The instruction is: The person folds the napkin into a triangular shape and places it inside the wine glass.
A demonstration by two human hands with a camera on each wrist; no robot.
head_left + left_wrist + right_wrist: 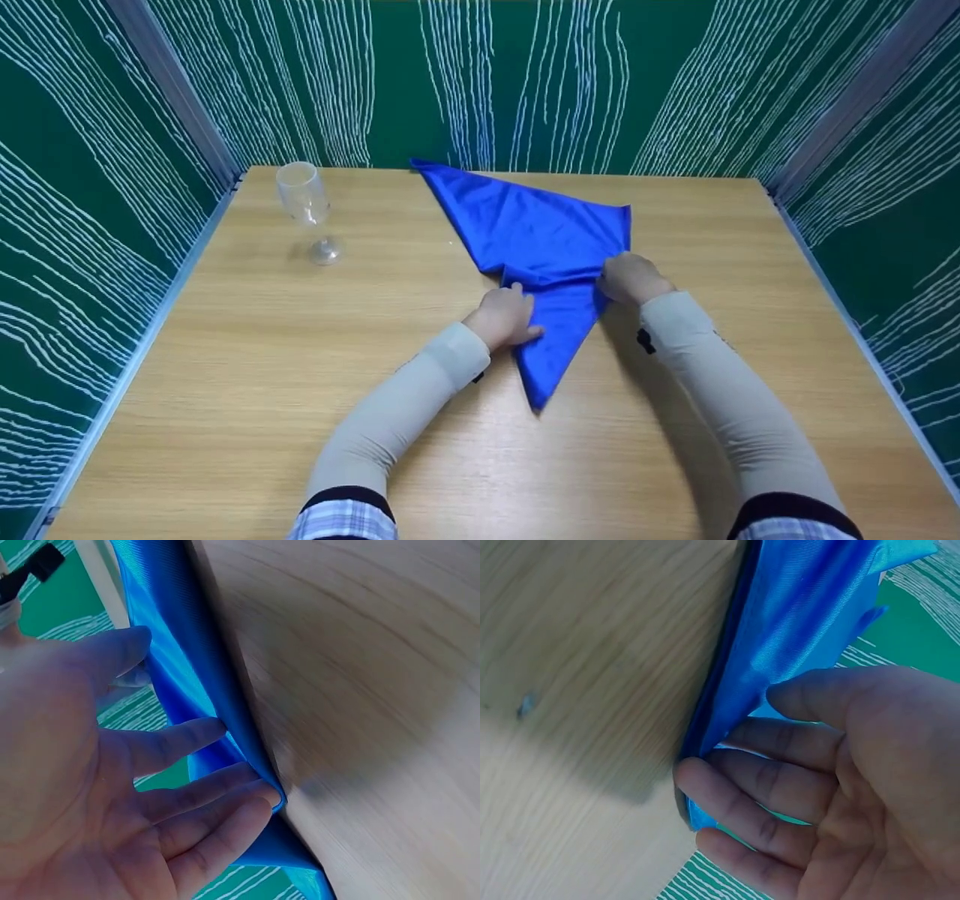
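A shiny blue cloth (pixel 525 225) lies on the table, gathered in a crosswise fold at its middle, with one corner pointing toward me. My left hand (pixel 506 315) rests at the left edge of that fold. In the left wrist view, its spread, nearly straight fingers (pixel 199 829) touch the cloth's edge (pixel 202 675). At the right edge is my right hand (pixel 634 277). The right wrist view has its loosely bent fingers (pixel 757 787) against the blue cloth (pixel 795 622), with the thumb lying near the fabric and apart from the fingertips.
A clear stemmed glass (pixel 304 199) stands upright at the back left of the wooden table (pixel 247 390). Green walls (pixel 397 82) with white wavy lines close in the table at the back and both sides. The cloth's far corner reaches the back edge.
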